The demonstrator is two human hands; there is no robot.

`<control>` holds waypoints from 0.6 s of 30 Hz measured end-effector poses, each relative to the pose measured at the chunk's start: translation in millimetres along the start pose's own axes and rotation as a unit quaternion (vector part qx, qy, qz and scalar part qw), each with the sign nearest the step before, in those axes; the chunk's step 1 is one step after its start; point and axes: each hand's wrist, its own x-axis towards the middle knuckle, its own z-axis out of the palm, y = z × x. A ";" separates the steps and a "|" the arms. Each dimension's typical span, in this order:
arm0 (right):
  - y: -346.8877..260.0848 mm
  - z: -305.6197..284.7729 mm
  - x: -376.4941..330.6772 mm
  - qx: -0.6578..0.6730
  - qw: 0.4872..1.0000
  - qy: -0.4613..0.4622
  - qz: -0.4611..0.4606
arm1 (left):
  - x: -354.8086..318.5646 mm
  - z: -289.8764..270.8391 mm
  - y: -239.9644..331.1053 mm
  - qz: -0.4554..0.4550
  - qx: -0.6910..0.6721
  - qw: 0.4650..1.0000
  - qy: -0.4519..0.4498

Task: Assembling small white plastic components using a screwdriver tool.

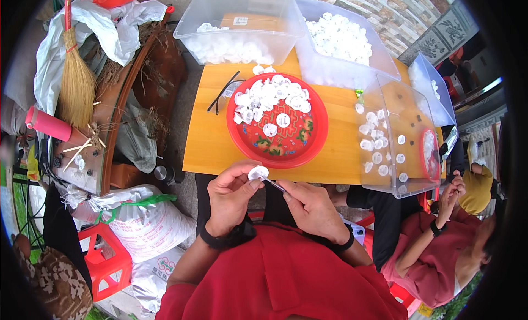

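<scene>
while the left hand (230, 198) grips a white piece (258, 172) between thumb and fingers, the right hand (312, 210) is closed on a thin metallic tool (275, 184), whose tip meets the piece; whether it enters cannot be told. piece: small, round, smooth, apparently plastic, held up just off the near edge of the table.

tray (322, 141): round, red, glossy, raised rim, floral pattern on its floor. similar pieces lie in a heap (267, 97) toward its far side; two sit apart from the heap, flat on the pattern.

surface: table (209, 149) of yellow-brown wood tone, smooth. glasses (223, 93) with dark frame lie left of the tray. two bins (209, 9) (352, 71) of translucent plastic, both loaded with white pieces, stand along the far side. a clear box (410, 179) sits at the right.

room: wall (374, 6) of rough, stone-like blocks beyond the table. at left, a straw broom (77, 91), a printed woven sack (154, 226), a red stool (110, 262). at right, a seated co-worker (426, 259), hands raised close together.
</scene>
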 end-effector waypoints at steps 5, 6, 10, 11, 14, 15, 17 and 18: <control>0.0 -0.7 0.7 0.005 0.999 -0.023 0.022 | 0.2 -0.3 -2.4 0.011 0.005 1.000 0.009; 0.9 -0.4 0.7 0.001 1.000 -0.022 0.020 | 0.1 -0.2 -2.9 0.010 0.005 1.000 0.010; 2.5 0.0 0.0 0.003 0.999 -0.026 0.027 | 0.1 0.0 -4.8 0.019 0.015 1.000 0.010; 2.2 -0.3 -0.1 0.004 0.999 -0.026 0.027 | 0.0 0.1 -5.0 0.020 0.017 1.000 0.011; 1.8 -1.2 -1.3 0.009 0.999 -0.028 0.033 | 0.1 1.2 -4.8 0.015 0.023 1.000 0.012; 2.2 -1.1 -1.9 0.006 0.999 -0.026 0.026 | -0.1 1.4 -4.7 0.015 0.023 1.000 0.011; 2.0 -1.6 -1.6 0.003 1.000 -0.023 0.019 | 0.1 1.0 -4.5 0.019 0.026 0.999 0.013; 0.5 -2.7 -1.3 0.002 0.999 -0.035 0.031 | 0.0 1.0 -4.2 0.020 0.026 0.999 0.012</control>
